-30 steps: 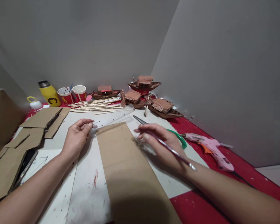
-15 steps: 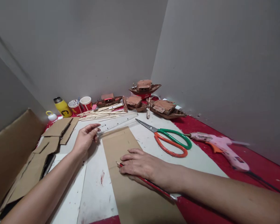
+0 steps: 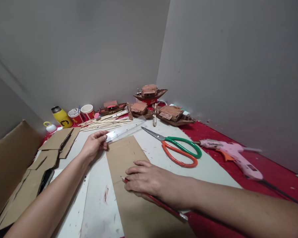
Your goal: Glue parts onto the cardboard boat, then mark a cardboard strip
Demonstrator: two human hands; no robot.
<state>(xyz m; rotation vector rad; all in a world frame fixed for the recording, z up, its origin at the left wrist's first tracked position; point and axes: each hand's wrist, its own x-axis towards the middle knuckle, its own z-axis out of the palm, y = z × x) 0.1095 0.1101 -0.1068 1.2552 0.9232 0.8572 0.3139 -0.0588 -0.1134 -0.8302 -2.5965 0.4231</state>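
Observation:
My left hand point(image 3: 96, 142) pinches the near end of a clear plastic ruler point(image 3: 124, 131), which lies at a slant by the far edge of a brown cardboard strip point(image 3: 125, 155). My right hand point(image 3: 149, 180) rests palm down on that strip. Under its fingers is a red and black pencil point(image 3: 164, 206), its sharpened tip poking out to the left and its end showing below the wrist. Scissors point(image 3: 173, 147) with one green and one orange handle lie to the right of the strip, blades pointing away and left.
A pink glue gun point(image 3: 233, 155) lies on the red tabletop at right. Model boats point(image 3: 172, 114) and thin wooden sticks point(image 3: 101, 122) are at the back. Paper cups point(image 3: 87, 112) and a yellow bottle point(image 3: 62, 117) stand back left. Cardboard pieces point(image 3: 47, 158) cover the left side.
The view has shifted slightly, so most things sit a little further left. The ruler's face now catches the light near my left hand. My right hand stays on the cardboard with the pencil.

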